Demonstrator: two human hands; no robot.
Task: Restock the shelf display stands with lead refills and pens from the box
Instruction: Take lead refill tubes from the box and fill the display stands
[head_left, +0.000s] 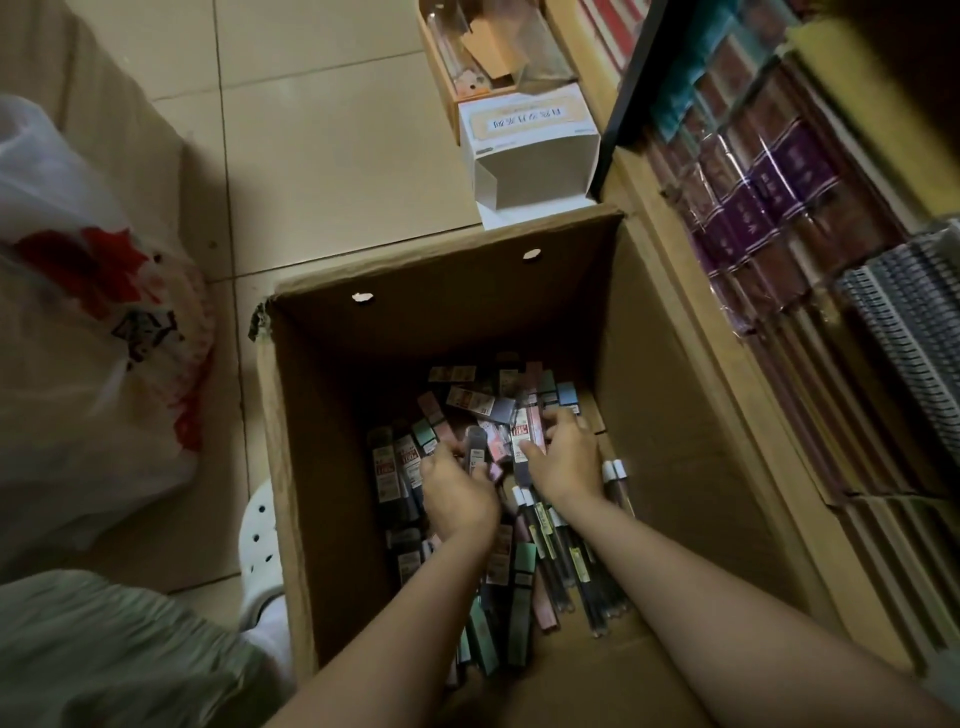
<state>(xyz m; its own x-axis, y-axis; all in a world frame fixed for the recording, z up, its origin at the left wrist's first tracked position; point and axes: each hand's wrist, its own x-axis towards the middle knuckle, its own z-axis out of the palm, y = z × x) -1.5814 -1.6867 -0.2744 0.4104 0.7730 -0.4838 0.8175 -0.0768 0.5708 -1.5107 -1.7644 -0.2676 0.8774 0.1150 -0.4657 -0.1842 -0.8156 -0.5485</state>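
Cardboard: the box is deep, open-topped, on the tiled floor just beside the shelf.
Stock: lead refills and pens lie loose and mixed on the box bottom.
Left hand: down in the heap, fingers curled round a few slim refill cases.
Right hand: close beside the left, fingers curled over a red-labelled case; grip appears partial.
Step, as judged: gathering a handful to lift out.
Risk: cases are slick and held as a loose bundle, so some could slide free on the way up.
Risk: refills and pens are jumbled, so a handful may mix types and go into the wrong stand.
Risk: dim box interior makes labels hard to read.
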